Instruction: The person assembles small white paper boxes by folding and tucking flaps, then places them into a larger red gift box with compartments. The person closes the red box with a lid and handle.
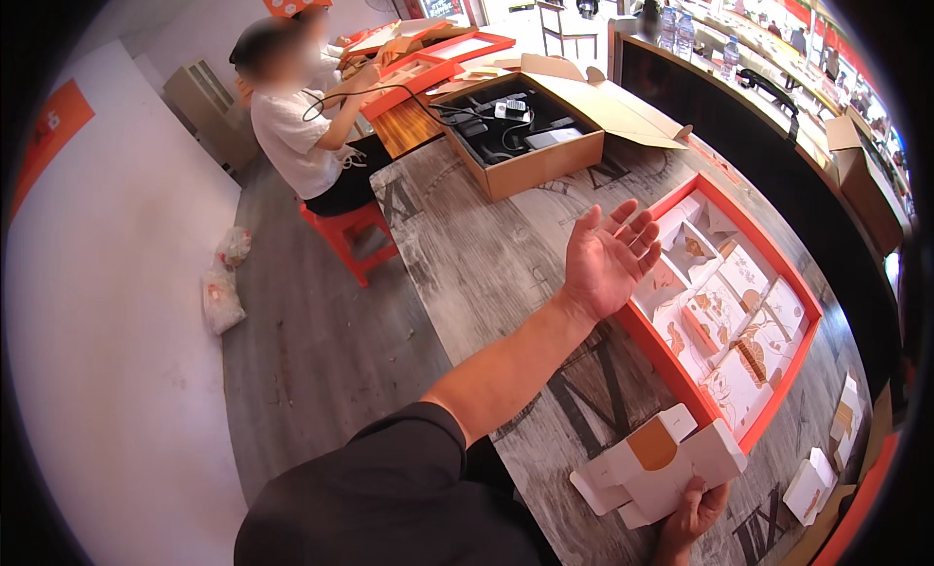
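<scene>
My left hand [609, 263] is raised palm-up with its fingers apart, holding nothing. It hovers by the near left rim of a shallow red gift box [660, 369]. Inside that box sit several white printed cartons [755, 351], and an uncovered compartment [689, 249] shows at its far end. At the bottom right, my right hand [697, 511] pinches a partly unfolded white carton [660, 460] by its lower edge. The carton has open flaps and a brown rounded patch, and overlaps the red box's near corner in the view.
An open cardboard box [540, 168] with electronic devices and cables stands farther back on the wood-patterned table [481, 238]. Two white cartons [810, 486] lie at the right. A person in white [292, 143] sits on a red stool [350, 234], handling another red box [412, 84].
</scene>
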The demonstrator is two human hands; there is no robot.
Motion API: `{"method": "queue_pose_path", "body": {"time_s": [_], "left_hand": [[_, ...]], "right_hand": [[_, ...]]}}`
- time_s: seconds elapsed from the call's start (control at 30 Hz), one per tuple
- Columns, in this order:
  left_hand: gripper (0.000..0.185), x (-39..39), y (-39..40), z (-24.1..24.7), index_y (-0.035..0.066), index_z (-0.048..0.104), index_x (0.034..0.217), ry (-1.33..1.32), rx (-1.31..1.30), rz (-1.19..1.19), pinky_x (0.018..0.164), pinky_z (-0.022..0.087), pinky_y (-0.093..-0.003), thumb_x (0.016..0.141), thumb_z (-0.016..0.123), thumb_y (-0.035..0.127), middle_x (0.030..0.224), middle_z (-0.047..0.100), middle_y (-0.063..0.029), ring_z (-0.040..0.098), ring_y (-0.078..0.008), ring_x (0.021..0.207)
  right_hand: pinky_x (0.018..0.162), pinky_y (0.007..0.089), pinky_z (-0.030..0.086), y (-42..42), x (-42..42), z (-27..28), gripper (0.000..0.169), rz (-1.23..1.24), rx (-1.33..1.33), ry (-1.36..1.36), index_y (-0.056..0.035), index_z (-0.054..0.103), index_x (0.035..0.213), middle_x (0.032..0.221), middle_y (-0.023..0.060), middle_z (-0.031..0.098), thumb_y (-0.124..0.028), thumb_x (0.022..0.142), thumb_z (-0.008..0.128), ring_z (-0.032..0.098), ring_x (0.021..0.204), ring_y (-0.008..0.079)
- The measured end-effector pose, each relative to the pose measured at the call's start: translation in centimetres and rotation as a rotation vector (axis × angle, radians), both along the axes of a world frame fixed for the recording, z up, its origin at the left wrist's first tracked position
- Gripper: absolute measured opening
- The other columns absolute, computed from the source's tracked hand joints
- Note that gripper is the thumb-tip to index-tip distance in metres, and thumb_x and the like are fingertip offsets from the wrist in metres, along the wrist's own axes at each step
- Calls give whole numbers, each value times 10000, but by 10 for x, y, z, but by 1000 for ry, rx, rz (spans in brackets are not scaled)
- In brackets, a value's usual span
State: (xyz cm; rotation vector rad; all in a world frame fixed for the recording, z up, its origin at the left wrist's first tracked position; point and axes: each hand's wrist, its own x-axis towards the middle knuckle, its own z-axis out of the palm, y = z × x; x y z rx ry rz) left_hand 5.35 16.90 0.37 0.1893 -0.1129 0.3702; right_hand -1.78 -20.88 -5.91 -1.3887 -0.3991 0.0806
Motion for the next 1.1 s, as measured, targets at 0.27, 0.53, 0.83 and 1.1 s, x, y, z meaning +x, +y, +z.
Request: {"method": "queue_pose_path", "body": {"time_s": [0.27, 0.53, 0.83, 1.1], "left_hand": [[506, -1, -3, -3, 92, 596, 1279, -10, 60, 5, 1044, 504, -432, 949, 657, 471, 1277, 642, -113, 627, -259, 1190], [505, -2, -6, -5, 98, 594, 1301, -37, 123, 2, 1028, 510, -425, 959, 650, 465, 1266, 659, -110, 634, -247, 1177], [486, -52, 10, -3, 64, 639, 1263, -136, 9, 46, 975, 545, -416, 943, 679, 428, 1206, 682, -148, 659, -262, 1095], [466, -99, 45, -23, 42, 665, 1201, -68, -89, 194, 951, 549, -386, 939, 689, 426, 1186, 665, -141, 647, -269, 1057]], "right_hand": [[1013, 321, 442, -4, 1, -4, 351, 23, 16, -22, 45, 541, 1352, 1255, 102, 635, -64, 1019, 559, 592, 1146, 174], [996, 304, 441, -1, 2, -1, 327, 29, -37, -79, 46, 544, 1336, 1239, 96, 633, -66, 1029, 544, 585, 1126, 159], [970, 290, 445, 0, 3, -4, 297, 30, -26, -165, 50, 569, 1302, 1197, 83, 639, -68, 1030, 548, 587, 1082, 145], [954, 277, 444, 2, 1, -1, 300, 53, -45, -128, 48, 570, 1307, 1187, 74, 633, -69, 1031, 553, 580, 1070, 130]]}}
